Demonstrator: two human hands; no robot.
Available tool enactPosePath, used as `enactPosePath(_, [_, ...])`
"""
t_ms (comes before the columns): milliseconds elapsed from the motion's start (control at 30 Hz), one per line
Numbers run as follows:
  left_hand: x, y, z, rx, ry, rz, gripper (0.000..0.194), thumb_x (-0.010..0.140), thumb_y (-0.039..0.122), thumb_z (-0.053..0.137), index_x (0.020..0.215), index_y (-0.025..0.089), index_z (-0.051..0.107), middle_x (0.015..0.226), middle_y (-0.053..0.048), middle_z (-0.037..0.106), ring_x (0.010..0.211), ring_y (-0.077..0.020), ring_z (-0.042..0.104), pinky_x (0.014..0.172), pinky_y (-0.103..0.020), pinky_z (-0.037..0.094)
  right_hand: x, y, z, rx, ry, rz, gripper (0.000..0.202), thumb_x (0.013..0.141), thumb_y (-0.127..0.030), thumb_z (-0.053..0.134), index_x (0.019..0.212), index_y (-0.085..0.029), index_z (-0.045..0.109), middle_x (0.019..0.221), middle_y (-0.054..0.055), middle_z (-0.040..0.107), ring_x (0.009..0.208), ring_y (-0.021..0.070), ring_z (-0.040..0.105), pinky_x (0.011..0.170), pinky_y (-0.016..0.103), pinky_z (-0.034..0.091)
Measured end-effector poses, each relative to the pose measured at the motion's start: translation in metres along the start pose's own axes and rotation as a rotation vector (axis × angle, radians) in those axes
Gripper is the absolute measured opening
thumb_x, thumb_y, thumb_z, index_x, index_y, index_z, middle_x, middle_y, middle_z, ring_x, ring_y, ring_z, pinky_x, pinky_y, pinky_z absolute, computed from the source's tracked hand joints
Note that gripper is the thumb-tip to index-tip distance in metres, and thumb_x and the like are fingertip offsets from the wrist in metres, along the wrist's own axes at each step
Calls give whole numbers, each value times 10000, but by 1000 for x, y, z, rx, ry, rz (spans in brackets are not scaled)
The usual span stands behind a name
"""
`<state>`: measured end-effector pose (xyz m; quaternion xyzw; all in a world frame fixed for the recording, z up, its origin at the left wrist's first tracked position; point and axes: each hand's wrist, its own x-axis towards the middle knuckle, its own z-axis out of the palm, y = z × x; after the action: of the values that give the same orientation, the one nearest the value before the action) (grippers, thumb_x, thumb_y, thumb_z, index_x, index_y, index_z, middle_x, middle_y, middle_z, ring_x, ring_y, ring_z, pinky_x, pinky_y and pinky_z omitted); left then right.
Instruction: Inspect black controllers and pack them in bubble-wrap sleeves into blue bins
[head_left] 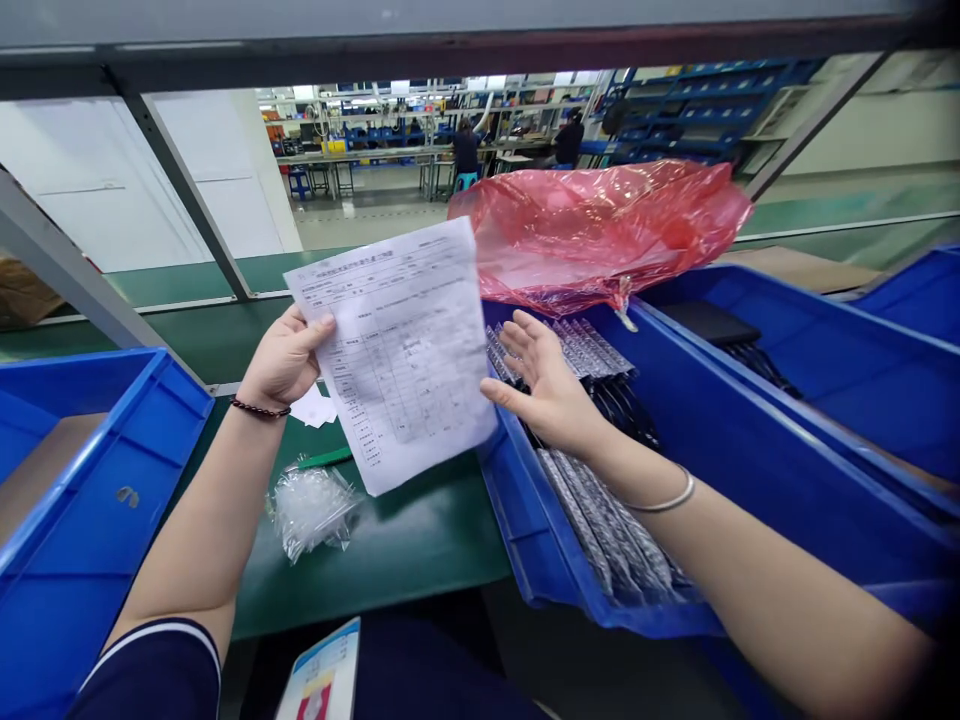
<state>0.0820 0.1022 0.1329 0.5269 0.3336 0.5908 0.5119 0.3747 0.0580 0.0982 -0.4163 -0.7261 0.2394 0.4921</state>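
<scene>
A printed paper sheet (pixel 405 360) with a table of text is held up, slightly tilted, over the green work surface. My left hand (pixel 289 355) pinches its left edge between thumb and fingers. Beside the sheet's right edge is my right hand (pixel 544 390), fingers spread and holding nothing, its thumb tip close to the paper. Beneath my right hand, a blue bin (pixel 517 515) holds rows of wrapped items (pixel 600 510) with black cables. A clump of clear plastic (pixel 311 505) lies on the green surface below the sheet, near a green strip (pixel 326 458) and small white papers (pixel 313 406).
A red plastic bag (pixel 600 235) lies across the back of the bin. Another blue bin (pixel 825 350) stands at the right, and one (pixel 82 480) at the left. Metal frame bars (pixel 187 190) cross behind the table (pixel 420 550). Two people sit far off.
</scene>
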Motion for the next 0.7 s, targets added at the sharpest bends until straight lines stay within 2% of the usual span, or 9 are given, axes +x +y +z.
enactPosePath(67, [2, 5, 14, -18, -97, 1, 387, 697, 296, 762, 1036, 193, 606, 1084, -76, 678, 1082, -276, 615, 911, -434, 531, 5, 0, -5, 234, -13, 118, 696, 745, -459, 723, 1322, -231, 407, 1293, 125, 549, 1184, 269, 546, 982, 487, 476])
enactPosePath(133, [11, 8, 17, -10, -191, 8, 403, 731, 386, 736, 1056, 196, 594, 1067, -77, 675, 1040, -256, 635, 877, -408, 545, 10, -3, -15, 380, 62, 194, 442, 733, -401, 743, 1093, -205, 577, 1061, 82, 674, 966, 221, 648, 905, 426, 526])
enactPosePath(200, [28, 6, 3, 69, -207, 42, 403, 806, 486, 632, 1087, 204, 573, 1096, -83, 662, 1019, -233, 641, 853, -395, 549, 17, -5, -30, 451, 251, 202, 273, 708, -323, 756, 911, -192, 627, 880, 43, 700, 814, 188, 660, 849, 398, 540])
enactPosePath(267, [49, -5, -26, 309, -89, 75, 391, 879, 513, 500, 1136, 222, 545, 1153, -78, 644, 1019, -200, 638, 845, -373, 545, 25, -3, -49, 495, 467, 177, 196, 692, -235, 731, 856, -191, 634, 785, 23, 689, 750, 180, 653, 829, 406, 537])
enactPosePath(333, [68, -25, -63, 751, 121, 13, 338, 905, 441, 460, 1156, 231, 542, 1157, -61, 647, 1010, -171, 634, 838, -329, 536, 33, 4, -67, 514, 617, 183, 130, 690, -163, 672, 812, -185, 633, 728, 21, 670, 697, 179, 645, 813, 429, 533])
enactPosePath(367, [76, -38, -81, 863, 183, -35, 298, 872, 373, 525, 1100, 189, 579, 1121, -86, 658, 1014, -199, 630, 853, -348, 525, 36, 7, -73, 513, 666, 192, 103, 692, -140, 642, 785, -181, 631, 711, 23, 662, 672, 178, 640, 805, 438, 532])
enactPosePath(467, [91, -81, -119, 1070, 209, -141, 130, 763, 229, 670, 840, 127, 649, 969, -122, 682, 1011, -265, 615, 941, -409, 463, 42, 15, -83, 486, 726, 205, 78, 699, -115, 593, 735, -176, 624, 708, 39, 655, 662, 184, 636, 786, 451, 530])
enactPosePath(600, [104, -129, -126, 1230, 113, -205, 175, 841, 284, 636, 922, 128, 638, 1048, -82, 642, 1036, -222, 587, 948, -455, 451, 41, 20, -81, 459, 717, 225, 100, 696, -127, 589, 759, -187, 638, 769, 70, 678, 784, 224, 656, 759, 455, 530])
enactPosePath(700, [114, -145, -117, 1284, 104, -207, 222, 866, 325, 605, 972, 130, 624, 1078, -84, 623, 1039, -217, 578, 932, -454, 454, 39, 25, -83, 436, 725, 226, 127, 691, -137, 593, 785, -196, 654, 824, 85, 691, 846, 243, 659, 746, 459, 529])
